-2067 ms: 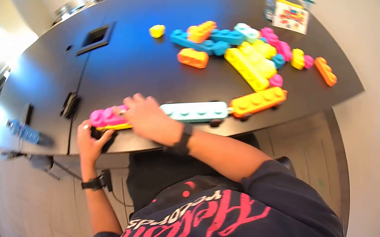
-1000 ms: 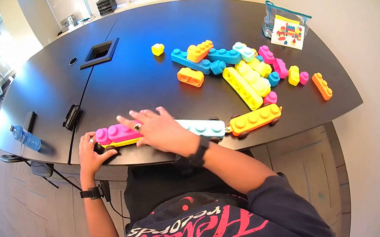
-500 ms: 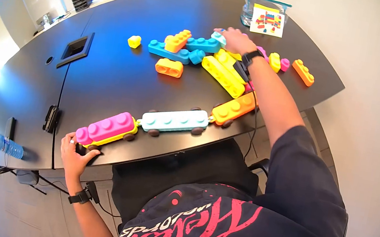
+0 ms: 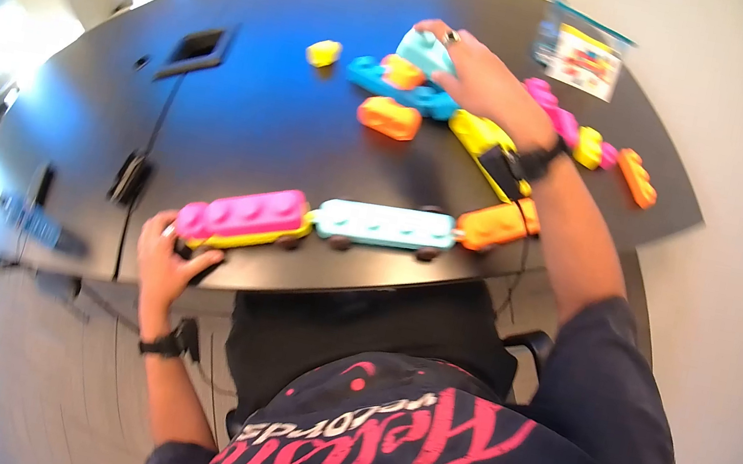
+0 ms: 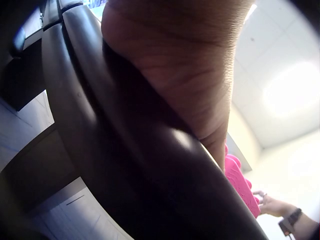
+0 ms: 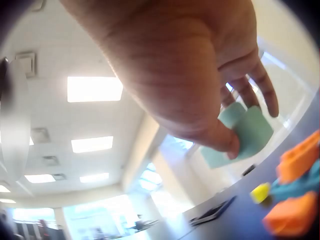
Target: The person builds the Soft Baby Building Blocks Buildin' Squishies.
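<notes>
From the head, the dark tabletop (image 4: 282, 117) curves along its near edge past the person, with its right corner beyond the loose blocks (image 4: 387, 117), and bare surface shows between those blocks and the wheeled toys near that edge. Toward the far right edge stands a clear pouch (image 4: 550, 33) with a card (image 4: 585, 63), its print too blurred to read; pink script on the dark shirt (image 4: 415, 438) seems to read "Hello", with smaller white lettering beside it. A pink-and-yellow car (image 4: 245, 215), a pale blue car (image 4: 385, 226) and an orange car (image 4: 497, 224) form a linked row on dark wheels. The left hand (image 4: 163, 260) has its fingers against the row's left end, thumb spread well away; the right hand (image 4: 496, 87), reaching toward the far edge, grips a pale blue block (image 4: 421, 52) above the loose ones. From the left wrist, the palm is at the tabletop's rounded edge, with pink studs just beyond; finger contact is hidden. From the right wrist, thumb and fingers pinch the block, smooth and stepped, up off the tabletop, the other fingers extended.
</notes>
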{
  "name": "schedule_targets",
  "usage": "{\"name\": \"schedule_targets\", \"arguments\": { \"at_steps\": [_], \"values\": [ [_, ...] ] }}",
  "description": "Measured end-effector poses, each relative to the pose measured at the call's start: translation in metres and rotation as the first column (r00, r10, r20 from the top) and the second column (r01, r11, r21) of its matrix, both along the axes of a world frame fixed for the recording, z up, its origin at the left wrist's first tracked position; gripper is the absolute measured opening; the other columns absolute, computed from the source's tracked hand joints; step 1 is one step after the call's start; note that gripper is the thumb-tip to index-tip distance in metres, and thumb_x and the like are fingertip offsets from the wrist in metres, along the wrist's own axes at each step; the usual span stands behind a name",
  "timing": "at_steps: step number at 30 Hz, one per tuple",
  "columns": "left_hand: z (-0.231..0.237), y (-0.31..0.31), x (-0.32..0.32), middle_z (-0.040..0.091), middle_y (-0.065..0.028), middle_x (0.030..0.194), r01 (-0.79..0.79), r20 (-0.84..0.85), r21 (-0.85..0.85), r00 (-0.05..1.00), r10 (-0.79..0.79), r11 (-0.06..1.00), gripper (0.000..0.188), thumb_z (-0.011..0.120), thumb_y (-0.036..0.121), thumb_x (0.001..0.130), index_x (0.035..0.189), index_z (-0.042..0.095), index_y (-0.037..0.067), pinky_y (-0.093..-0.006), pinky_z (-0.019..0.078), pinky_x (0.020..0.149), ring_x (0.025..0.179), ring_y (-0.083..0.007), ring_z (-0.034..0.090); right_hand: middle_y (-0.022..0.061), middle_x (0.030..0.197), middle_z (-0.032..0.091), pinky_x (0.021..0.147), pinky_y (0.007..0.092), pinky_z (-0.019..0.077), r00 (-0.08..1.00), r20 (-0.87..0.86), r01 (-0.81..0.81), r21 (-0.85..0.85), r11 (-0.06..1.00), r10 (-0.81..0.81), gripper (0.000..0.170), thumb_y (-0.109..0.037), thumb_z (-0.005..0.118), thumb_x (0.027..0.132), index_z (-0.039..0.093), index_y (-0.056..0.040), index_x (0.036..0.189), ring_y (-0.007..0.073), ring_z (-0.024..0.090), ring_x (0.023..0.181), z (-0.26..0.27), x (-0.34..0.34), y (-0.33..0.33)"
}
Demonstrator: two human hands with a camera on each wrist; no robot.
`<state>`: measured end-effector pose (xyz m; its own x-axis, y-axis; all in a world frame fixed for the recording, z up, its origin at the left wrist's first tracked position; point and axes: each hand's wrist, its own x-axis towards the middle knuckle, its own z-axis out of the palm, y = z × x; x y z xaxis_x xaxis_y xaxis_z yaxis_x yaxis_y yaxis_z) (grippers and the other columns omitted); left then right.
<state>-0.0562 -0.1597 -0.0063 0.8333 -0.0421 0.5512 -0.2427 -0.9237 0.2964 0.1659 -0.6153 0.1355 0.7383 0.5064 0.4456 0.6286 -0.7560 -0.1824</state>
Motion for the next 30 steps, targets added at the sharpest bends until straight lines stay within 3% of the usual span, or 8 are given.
{"name": "schedule_targets", "arguments": {
  "at_steps": [4, 6, 9, 17, 20, 24, 26, 30],
  "values": [
    [0.002, 0.000, -0.002, 0.066, -0.0069, 0.115, -0.058, -0.029, -0.034, 0.998, 0.057, 0.998, 0.063, 0.096, 0.049, 0.063, 0.107, 0.076, 0.007, -0.0453, 0.0483, 0.098, 0.113, -0.0324, 0.060, 0.0156, 0.124, 0.067, 0.098, 0.0464, 0.0538, 0.847, -0.297, -0.414, 0.150, 0.898, 0.440, 0.066, -0.004, 0.070, 0.093, 0.053, -0.0244, 0.153, 0.0375, 0.066, 0.114, 0.007, -0.112, 0.104],
    [-0.004, 0.005, -0.001, 0.066, -0.0079, 0.118, -0.066, -0.053, 0.002, 0.996, 0.066, 0.998, 0.066, 0.096, 0.043, 0.065, 0.115, 0.075, 0.007, -0.0448, 0.0481, 0.099, 0.116, -0.0327, 0.059, 0.0130, 0.122, 0.067, 0.096, 0.0468, 0.0543, 0.850, -0.172, -0.498, 0.050, 0.866, 0.498, 0.065, -0.004, 0.070, 0.092, 0.054, -0.0233, 0.152, 0.0352, 0.066, 0.109, -0.017, -0.124, 0.140],
    [-0.008, 0.009, 0.000, 0.066, -0.0061, 0.119, -0.067, -0.061, 0.007, 0.996, 0.067, 0.998, 0.066, 0.096, 0.046, 0.065, 0.116, 0.075, 0.008, -0.0453, 0.0475, 0.101, 0.117, -0.0315, 0.059, 0.0116, 0.125, 0.066, 0.091, 0.0441, 0.0545, 0.874, -0.074, -0.486, -0.140, 0.862, 0.481, 0.062, -0.006, 0.066, 0.094, 0.054, -0.0215, 0.153, 0.0321, 0.065, 0.109, -0.044, -0.128, 0.168],
    [-0.005, 0.004, -0.002, 0.065, -0.0055, 0.120, -0.092, -0.111, 0.026, 0.989, 0.095, 0.995, 0.066, 0.095, 0.047, 0.068, 0.118, 0.074, 0.008, -0.0452, 0.0472, 0.101, 0.118, -0.0306, 0.057, 0.0114, 0.126, 0.064, 0.093, 0.0449, 0.0540, 0.929, -0.182, -0.341, -0.092, 0.936, 0.321, 0.062, -0.007, 0.070, 0.093, 0.055, -0.0233, 0.151, 0.0335, 0.065, 0.111, -0.051, -0.142, 0.165],
    [-0.006, 0.003, 0.002, 0.064, -0.0051, 0.114, -0.057, -0.027, -0.016, 0.998, 0.057, 0.998, 0.058, 0.095, 0.049, 0.068, 0.104, 0.075, 0.009, -0.0455, 0.0482, 0.097, 0.113, -0.0308, 0.059, 0.0121, 0.125, 0.063, 0.094, 0.0459, 0.0542, 0.919, -0.194, -0.341, 0.038, 0.939, 0.342, 0.066, -0.006, 0.075, 0.088, 0.057, -0.0224, 0.149, 0.0343, 0.065, 0.110, -0.065, -0.143, 0.165],
    [-0.001, -0.001, -0.001, 0.064, -0.0063, 0.113, -0.078, -0.062, 0.010, 0.995, 0.079, 0.997, 0.057, 0.095, 0.044, 0.067, 0.107, 0.076, 0.008, -0.0461, 0.0477, 0.098, 0.113, -0.0314, 0.058, 0.0164, 0.124, 0.061, 0.091, 0.0452, 0.0558, 0.943, 0.001, -0.333, -0.041, 0.942, 0.334, 0.071, -0.005, 0.080, 0.076, 0.060, -0.0172, 0.144, 0.0359, 0.065, 0.108, -0.080, -0.151, 0.168],
    [-0.004, 0.002, 0.000, 0.064, -0.0073, 0.116, -0.073, -0.062, 0.023, 0.995, 0.074, 0.997, 0.057, 0.095, 0.044, 0.067, 0.107, 0.076, 0.007, -0.0459, 0.0476, 0.099, 0.115, -0.0319, 0.058, 0.0112, 0.106, 0.060, 0.075, 0.0406, 0.0542, 0.929, 0.176, -0.323, -0.038, 0.946, 0.324, 0.058, -0.009, 0.067, 0.084, 0.061, -0.0180, 0.140, 0.0299, 0.065, 0.096, -0.090, -0.149, 0.171],
    [-0.004, -0.002, 0.000, 0.064, -0.0093, 0.120, -0.059, -0.077, -0.006, 0.995, 0.058, 0.998, 0.059, 0.095, 0.040, 0.068, 0.110, 0.075, 0.005, -0.0470, 0.0472, 0.100, 0.116, -0.0340, 0.057, 0.0115, 0.112, 0.062, 0.072, 0.0394, 0.0551, 0.939, 0.232, -0.246, -0.072, 0.967, 0.256, 0.047, -0.013, 0.061, 0.092, 0.059, -0.0181, 0.139, 0.0296, 0.066, 0.097, -0.103, -0.149, 0.176]
  ]
}}
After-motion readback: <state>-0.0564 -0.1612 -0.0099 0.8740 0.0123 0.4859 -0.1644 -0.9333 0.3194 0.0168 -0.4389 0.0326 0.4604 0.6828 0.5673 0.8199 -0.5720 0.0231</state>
